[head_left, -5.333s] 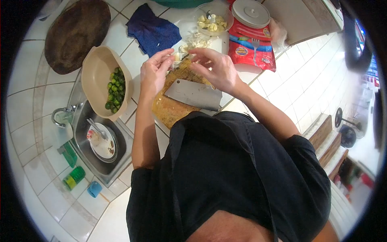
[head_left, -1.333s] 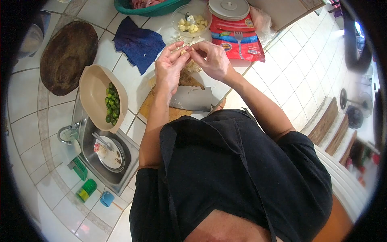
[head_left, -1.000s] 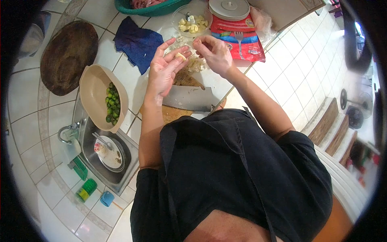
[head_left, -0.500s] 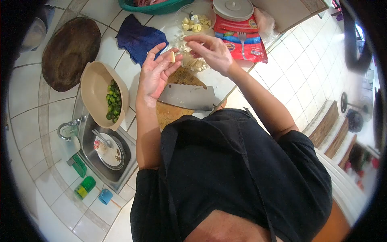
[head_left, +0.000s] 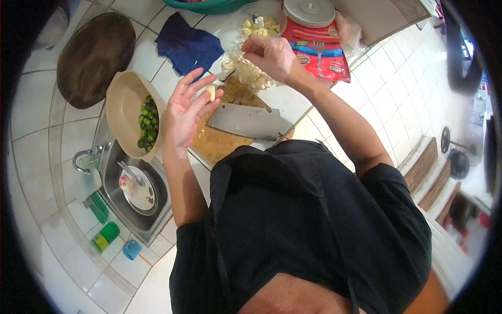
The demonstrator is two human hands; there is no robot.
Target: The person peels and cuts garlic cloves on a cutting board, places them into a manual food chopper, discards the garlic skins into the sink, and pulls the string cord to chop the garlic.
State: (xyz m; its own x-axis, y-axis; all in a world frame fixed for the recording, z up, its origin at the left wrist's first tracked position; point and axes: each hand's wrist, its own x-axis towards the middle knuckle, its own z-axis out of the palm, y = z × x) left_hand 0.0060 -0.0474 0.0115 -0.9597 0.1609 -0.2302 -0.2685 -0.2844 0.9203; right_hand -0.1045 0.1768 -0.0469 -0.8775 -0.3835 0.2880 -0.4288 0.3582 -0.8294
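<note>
My left hand point(head_left: 183, 115) pinches a peeled garlic clove point(head_left: 210, 93) between thumb and fingers, with the other fingers spread. It hovers above the left side of a wooden cutting board point(head_left: 213, 144). My right hand point(head_left: 277, 57) is over a heap of garlic skins point(head_left: 252, 77), its fingertips pressed together. Whether a bit of skin is between them is too small to make out. A wide cleaver point(head_left: 246, 121) lies flat on the board. Just beyond my right hand, a clear bowl point(head_left: 283, 22) with a central spindle holds peeled cloves point(head_left: 269, 25).
A dark blue cloth point(head_left: 188, 46) lies beyond my left hand. Left of it are a beige dish point(head_left: 123, 99) of green vegetables point(head_left: 148, 123) and a dark wooden board point(head_left: 95, 60). The sink point(head_left: 112, 175) holds a dirty plate point(head_left: 138, 196). Red packets point(head_left: 329, 65) with a fork point(head_left: 319, 55) lie right.
My left hand has moved left and down with the garlic clove. My right hand has risen slightly over the skins, and its fingers have closed together.
</note>
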